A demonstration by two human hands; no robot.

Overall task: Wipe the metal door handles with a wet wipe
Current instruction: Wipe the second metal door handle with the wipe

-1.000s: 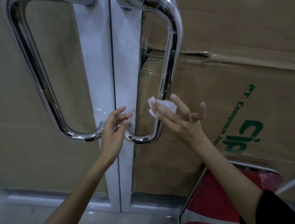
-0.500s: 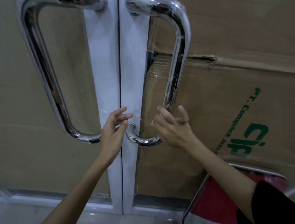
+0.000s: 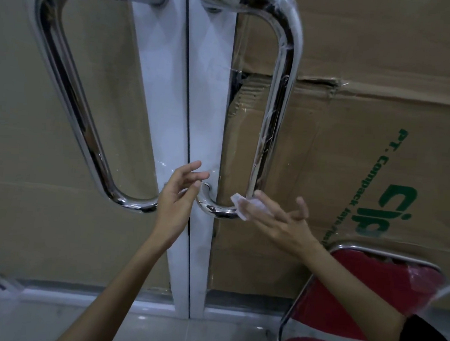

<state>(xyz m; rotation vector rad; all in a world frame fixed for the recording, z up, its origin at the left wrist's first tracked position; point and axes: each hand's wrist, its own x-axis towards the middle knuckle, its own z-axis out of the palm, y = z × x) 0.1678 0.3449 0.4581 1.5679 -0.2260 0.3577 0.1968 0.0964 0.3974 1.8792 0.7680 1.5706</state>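
Door handles: right handle wiped at its bottom bend | wipe pressed there under right hand, fingers spread | left hand loose by the frame, grasping nothing | next, likely: slide wipe up the bar; left handle pending

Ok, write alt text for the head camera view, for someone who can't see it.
A person's right hand presses a white wet wipe against the lower curve of the right metal door handle, while the left hand rests open by that handle's lower mount. A matching left door handle, cardboard boxes behind the glass and a red chair are also visible.
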